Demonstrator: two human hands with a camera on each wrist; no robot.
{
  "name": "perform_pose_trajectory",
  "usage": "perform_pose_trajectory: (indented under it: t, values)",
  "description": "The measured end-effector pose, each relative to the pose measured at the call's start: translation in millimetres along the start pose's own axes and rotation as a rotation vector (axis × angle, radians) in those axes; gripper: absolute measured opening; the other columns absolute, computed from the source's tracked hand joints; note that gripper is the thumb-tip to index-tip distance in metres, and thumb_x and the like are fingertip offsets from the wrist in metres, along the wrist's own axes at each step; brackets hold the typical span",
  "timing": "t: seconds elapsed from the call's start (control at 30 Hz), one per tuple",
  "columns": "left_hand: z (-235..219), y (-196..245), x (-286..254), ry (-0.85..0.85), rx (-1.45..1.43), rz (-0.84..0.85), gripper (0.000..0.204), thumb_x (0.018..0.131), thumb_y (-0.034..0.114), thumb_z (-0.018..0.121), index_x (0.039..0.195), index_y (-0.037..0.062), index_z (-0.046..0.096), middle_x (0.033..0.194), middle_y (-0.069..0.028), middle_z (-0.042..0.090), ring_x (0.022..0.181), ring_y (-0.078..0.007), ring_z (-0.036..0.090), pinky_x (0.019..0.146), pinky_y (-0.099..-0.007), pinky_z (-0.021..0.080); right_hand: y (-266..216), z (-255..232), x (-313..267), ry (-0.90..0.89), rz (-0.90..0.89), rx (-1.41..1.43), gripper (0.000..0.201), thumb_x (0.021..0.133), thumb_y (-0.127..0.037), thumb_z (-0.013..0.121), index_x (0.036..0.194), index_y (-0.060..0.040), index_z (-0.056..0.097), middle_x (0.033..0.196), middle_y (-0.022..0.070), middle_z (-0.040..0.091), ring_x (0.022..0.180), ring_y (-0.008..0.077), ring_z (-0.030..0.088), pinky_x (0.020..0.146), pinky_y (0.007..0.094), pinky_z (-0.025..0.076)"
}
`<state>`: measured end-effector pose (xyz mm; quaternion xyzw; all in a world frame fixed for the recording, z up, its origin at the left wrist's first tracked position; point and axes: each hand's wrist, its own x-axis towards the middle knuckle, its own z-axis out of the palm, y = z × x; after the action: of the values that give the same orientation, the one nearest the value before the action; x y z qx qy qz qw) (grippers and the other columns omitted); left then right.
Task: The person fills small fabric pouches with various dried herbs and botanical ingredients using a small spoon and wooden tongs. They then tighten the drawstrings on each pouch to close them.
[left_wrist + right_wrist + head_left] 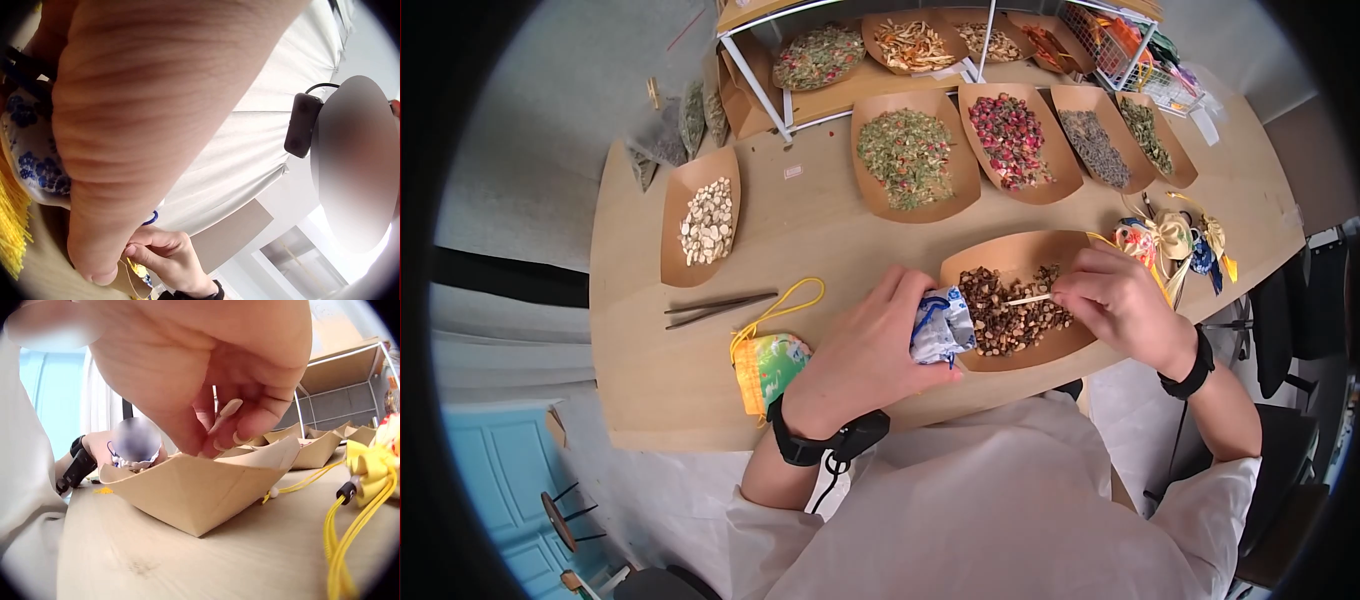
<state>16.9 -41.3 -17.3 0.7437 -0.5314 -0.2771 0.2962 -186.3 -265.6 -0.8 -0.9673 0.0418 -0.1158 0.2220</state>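
My left hand (870, 345) grips a small white drawstring pouch (943, 325) with blue flowers and a blue cord, tilted at the left rim of a brown paper tray (1040, 245). Brown chopped dried herbs (1000, 335) fill the middle of that tray. Over its right side my right hand (1125, 305) pinches the handle of a slim wooden spoon (1030, 299); the far end lies over the herbs. In the right wrist view the handle's rounded tip (232, 407) sticks out between the fingers. Yellow tassel threads (12, 219) hang beside the pouch in the left wrist view.
Dark tweezers (720, 310) and a green-and-yellow pouch (770, 368) lie to the left. Behind them is a tray of white slices (705, 222). Trays of rosebuds (1012, 140) and other herbs line the back, before a shelf (810, 105). Several pouches (1172, 235) lie at the right.
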Motion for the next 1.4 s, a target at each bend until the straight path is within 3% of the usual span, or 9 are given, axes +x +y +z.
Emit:
perform_pose_trajectory:
  t: [0.37,0.57,0.67,0.73,0.83,0.97,1.23,1.4]
  values:
    - [-1.2,1.8,-0.4,-0.011,0.01,-0.02,0.074,0.067,0.03,0.091,0.125,0.0032,0.053,0.117,-0.0141,0.058,0.11,-0.0354,0.061,0.093,-0.0421,0.05,1.7,-8.5,-1.9,-0.007,0.101,0.231,0.006,0.085,0.002,0.073,0.091,0.0021,0.073,0.084,0.0108,0.067,0.078,0.0284,0.062,0.069,0.0395,0.051]
    - [-0.7,1.2,-0.4,-0.004,0.021,-0.003,0.075,0.067,0.032,0.091,0.125,0.0032,0.053,0.118,-0.0143,0.058,0.111,-0.0356,0.061,0.094,-0.0427,0.05,-26.9,-23.7,16.4,-0.01,0.042,0.142,0.007,0.083,0.001,0.075,0.089,0.0008,0.073,0.077,0.01,0.06,0.074,0.0278,0.059,0.066,0.0386,0.049]
    - [-0.8,1.2,-0.1,-0.003,0.013,0.007,0.075,0.067,0.032,0.091,0.125,0.0031,0.053,0.118,-0.0145,0.058,0.111,-0.0356,0.061,0.094,-0.043,0.05,-39.5,-24.6,20.2,0.057,-0.085,0.074,0.008,0.08,0.002,0.075,0.086,-0.0007,0.072,0.075,0.0091,0.056,0.072,0.0284,0.057,0.065,0.0397,0.048]
    - [-2.0,1.8,-0.3,-0.014,0.018,-0.009,0.075,0.067,0.032,0.091,0.125,0.003,0.054,0.118,-0.0147,0.058,0.112,-0.0357,0.061,0.094,-0.043,0.05,-38.1,-26.7,21.6,0.112,-0.146,-0.109,0.01,0.076,0.002,0.075,0.084,-0.0016,0.071,0.076,0.0085,0.057,0.071,0.0292,0.056,0.065,0.0407,0.048]
    - [0.0,-0.5,-0.6,0.005,0.006,0.043,0.068,0.07,0.028,0.087,0.122,0.0018,0.051,0.118,-0.0177,0.056,0.109,-0.0409,0.059,0.091,-0.0474,0.05,-15.1,-29.3,16.6,0.125,-0.067,-0.189,0.012,0.075,0.001,0.075,0.086,-0.0017,0.071,0.077,0.0087,0.057,0.073,0.0294,0.057,0.065,0.0405,0.048]
    - [-0.1,-0.1,-0.2,-0.001,-0.011,0.04,0.068,0.071,0.028,0.087,0.122,0.0017,0.051,0.118,-0.0179,0.056,0.11,-0.0408,0.059,0.091,-0.0473,0.05,7.3,-21.4,8.7,0.097,-0.003,-0.248,0.012,0.076,0.002,0.076,0.087,0.0012,0.071,0.081,0.0116,0.06,0.077,0.0309,0.058,0.068,0.0413,0.048]
    - [-0.4,0.0,0.5,-0.007,0.005,0.007,0.075,0.067,0.03,0.091,0.125,0.0024,0.052,0.118,-0.0159,0.059,0.112,-0.0364,0.061,0.094,-0.0429,0.05,-1.8,-3.8,4.5,-0.061,0.009,-0.011,0.008,0.081,0.001,0.076,0.088,0.0,0.072,0.082,0.0116,0.064,0.08,0.0312,0.06,0.07,0.0413,0.05]
    - [-0.5,-0.3,0.3,-0.011,-0.001,0.005,0.075,0.067,0.03,0.092,0.125,0.0024,0.052,0.118,-0.016,0.059,0.111,-0.0366,0.061,0.094,-0.0431,0.05,0.9,0.1,0.9,-0.05,0.029,0.113,0.007,0.082,0.0,0.075,0.089,0.0001,0.073,0.082,0.011,0.064,0.08,0.0301,0.06,0.069,0.0406,0.049]
